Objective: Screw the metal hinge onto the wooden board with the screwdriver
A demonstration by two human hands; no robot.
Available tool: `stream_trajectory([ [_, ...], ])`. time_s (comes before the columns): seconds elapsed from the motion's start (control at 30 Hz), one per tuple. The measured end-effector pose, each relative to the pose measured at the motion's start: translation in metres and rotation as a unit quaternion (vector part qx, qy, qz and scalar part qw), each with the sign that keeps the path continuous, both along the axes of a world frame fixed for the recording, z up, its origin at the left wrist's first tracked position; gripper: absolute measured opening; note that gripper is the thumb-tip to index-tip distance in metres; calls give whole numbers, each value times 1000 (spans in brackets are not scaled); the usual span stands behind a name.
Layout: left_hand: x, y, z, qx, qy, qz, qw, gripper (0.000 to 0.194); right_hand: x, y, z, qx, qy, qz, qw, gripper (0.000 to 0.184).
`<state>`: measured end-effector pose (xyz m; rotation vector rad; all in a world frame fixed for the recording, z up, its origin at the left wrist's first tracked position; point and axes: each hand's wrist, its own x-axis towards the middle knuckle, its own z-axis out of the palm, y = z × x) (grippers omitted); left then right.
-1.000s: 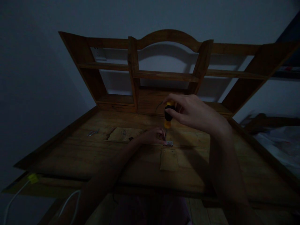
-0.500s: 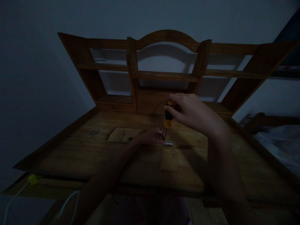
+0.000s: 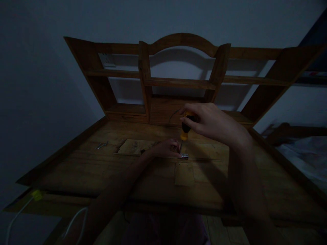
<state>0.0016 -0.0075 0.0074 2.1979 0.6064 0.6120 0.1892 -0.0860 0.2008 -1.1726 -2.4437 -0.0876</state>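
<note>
My right hand (image 3: 198, 115) is wrapped round the yellow and black handle of a screwdriver (image 3: 186, 127) and holds it nearly upright, a little tilted. Its thin shaft runs down to a small shiny metal hinge (image 3: 185, 156) on the wooden desktop (image 3: 153, 173). With bent fingers, my left hand (image 3: 168, 148) pinches at the hinge's left end, close to the shaft. Those fingers hide the screwdriver's tip. Just in front of the hinge, a paler wooden piece (image 3: 184, 174) with two small dark holes lies in the desktop.
Several thin metal pieces (image 3: 101, 145) lie to the left on the desk. Behind stands a wooden shelf unit (image 3: 178, 82) against the wall. A white cable with a yellow end (image 3: 37, 195) hangs at the front left edge. White fabric (image 3: 304, 160) lies off to the right.
The screwdriver's handle has shifted slightly to the right and leans a bit more, with my right hand around it. My left hand and the hinge stay in nearly the same place.
</note>
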Motion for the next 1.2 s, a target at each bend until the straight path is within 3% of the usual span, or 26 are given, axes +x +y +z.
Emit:
stream_trajectory([
  [0.5, 0, 7, -7, 28, 13, -9, 999, 30, 8, -1, 1, 17, 30, 49, 998, 26],
  [0.9, -1, 4, -6, 0, -5, -16, 1000, 29, 9, 2, 2, 32, 18, 27, 999, 21],
  [1.2, -1, 8, -10, 20, -17, -18, 999, 29, 13, -4, 4, 7, 25, 35, 999, 33],
])
